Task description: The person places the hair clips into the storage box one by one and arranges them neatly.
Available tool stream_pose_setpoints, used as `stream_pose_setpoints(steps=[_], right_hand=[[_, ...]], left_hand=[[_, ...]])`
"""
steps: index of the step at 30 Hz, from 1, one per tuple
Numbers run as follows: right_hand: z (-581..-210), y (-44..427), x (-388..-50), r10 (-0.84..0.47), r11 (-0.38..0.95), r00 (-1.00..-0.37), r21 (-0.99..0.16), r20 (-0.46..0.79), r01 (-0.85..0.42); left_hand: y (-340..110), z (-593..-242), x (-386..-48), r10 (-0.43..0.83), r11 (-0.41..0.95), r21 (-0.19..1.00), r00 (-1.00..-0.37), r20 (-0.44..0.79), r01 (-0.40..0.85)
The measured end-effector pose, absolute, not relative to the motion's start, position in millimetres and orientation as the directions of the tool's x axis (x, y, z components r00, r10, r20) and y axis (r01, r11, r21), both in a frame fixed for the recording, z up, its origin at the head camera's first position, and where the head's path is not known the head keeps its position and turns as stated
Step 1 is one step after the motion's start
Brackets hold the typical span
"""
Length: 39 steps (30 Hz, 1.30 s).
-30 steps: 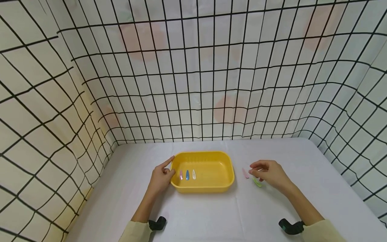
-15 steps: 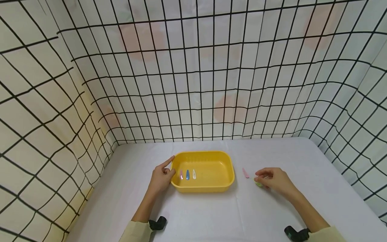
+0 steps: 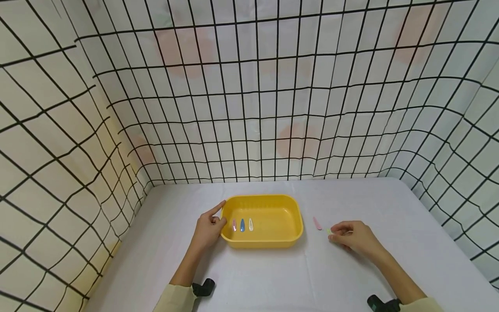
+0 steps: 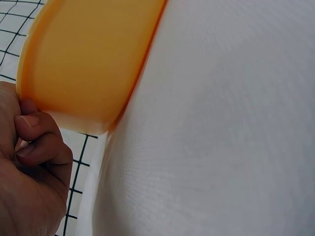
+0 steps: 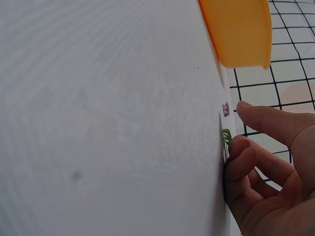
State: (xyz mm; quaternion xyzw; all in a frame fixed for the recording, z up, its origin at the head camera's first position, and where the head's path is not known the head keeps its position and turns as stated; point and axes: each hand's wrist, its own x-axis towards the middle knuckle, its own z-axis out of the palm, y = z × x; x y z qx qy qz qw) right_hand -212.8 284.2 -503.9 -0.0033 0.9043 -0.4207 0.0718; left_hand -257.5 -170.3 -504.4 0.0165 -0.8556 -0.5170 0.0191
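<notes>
My left hand [image 3: 208,229] grips the left rim of a yellow tray [image 3: 263,244], thumb on the rim and index finger stretched along it; in the left wrist view the other fingers [image 4: 42,142] curl beside the wall. Inside the tray a pink clip [image 3: 234,225], a blue clip [image 3: 242,225] and a white clip [image 3: 251,224] lie in a row at the left. My right hand [image 3: 358,239] is low over the cloth, its fingertips touching a green clip [image 5: 226,137], partly hidden in the head view. The thumb stands apart from the fingers. Another pink clip [image 3: 317,223] lies between that hand and the tray.
A white cloth [image 3: 257,277] covers the table. Black wire grid panels [image 3: 260,118] with pale sheets behind them stand at the back and on both sides. A black device [image 3: 203,287] is strapped to the left wrist, another [image 3: 382,304] to the right.
My right hand has moved right and toward the near edge, down to the green clip, which now shows less and sits turned at the fingertips. The left hand and the tray have stayed put.
</notes>
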Motion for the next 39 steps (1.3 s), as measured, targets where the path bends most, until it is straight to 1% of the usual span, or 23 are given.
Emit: stream_pose_setpoints(steps=[5, 12, 23, 34, 39], right_hand=[[-506.9, 283.0, -212.6, -0.061, 0.658, -0.990, -0.751, -0.129, 0.057], [-510.1, 279.7, -212.4, -0.064, 0.678, -0.995, -0.735, -0.076, 0.013], [-504.3, 276.1, -208.2, -0.059, 0.708, -0.996, -0.706, -0.059, 0.000], [-500.7, 273.9, -205.1, -0.091, 0.743, -0.996, -0.667, -0.023, -0.053], [-500.5, 274.7, -204.6, -0.081, 0.754, -0.997, -0.654, -0.003, -0.059]], left_hand=[[-170.9, -504.0, -257.4, -0.046, 0.467, 0.884, -0.999, 0.011, -0.012], [-171.0, -504.8, -258.3, -0.052, 0.470, 0.883, -0.999, 0.008, -0.017], [-168.9, -504.3, -257.7, -0.062, 0.468, 0.883, -0.998, -0.004, -0.033], [-168.9, -505.2, -257.6, -0.069, 0.464, 0.885, -0.998, -0.010, -0.041], [-168.6, -503.8, -257.3, -0.068, 0.466, 0.884, -0.998, -0.013, -0.043]])
